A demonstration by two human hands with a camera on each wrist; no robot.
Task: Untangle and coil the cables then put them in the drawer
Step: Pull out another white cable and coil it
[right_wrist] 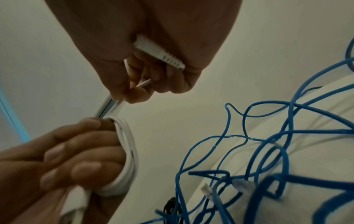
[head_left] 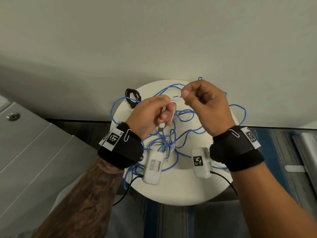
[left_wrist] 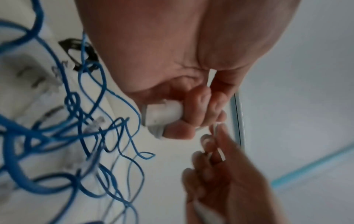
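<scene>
A tangle of blue cables (head_left: pixel 185 134) sprawls over the round white table (head_left: pixel 180 189). Above it my left hand (head_left: pixel 167 111) grips a small coil of white cable (head_left: pixel 173 107), whose USB plug (head_left: pixel 160 129) hangs below the thumb. My right hand (head_left: pixel 186 97) pinches the loose end of that white cable just right of the coil. The right wrist view shows the coil (right_wrist: pixel 128 151) wrapped around the left fingers (right_wrist: pixel 86 159) and a white connector (right_wrist: pixel 159 51) lying in the right palm. In the left wrist view the coil (left_wrist: pixel 162 113) sits in the curled fingers.
A coiled black cable (head_left: pixel 133 97) lies at the table's far left edge, with a blue loop across it. A grey cabinet (head_left: pixel 34 143) with a round lock (head_left: pixel 12 116) stands to the left. The table backs onto a pale wall (head_left: pixel 154 40). Striped blue carpet (head_left: pixel 171 220) covers the floor.
</scene>
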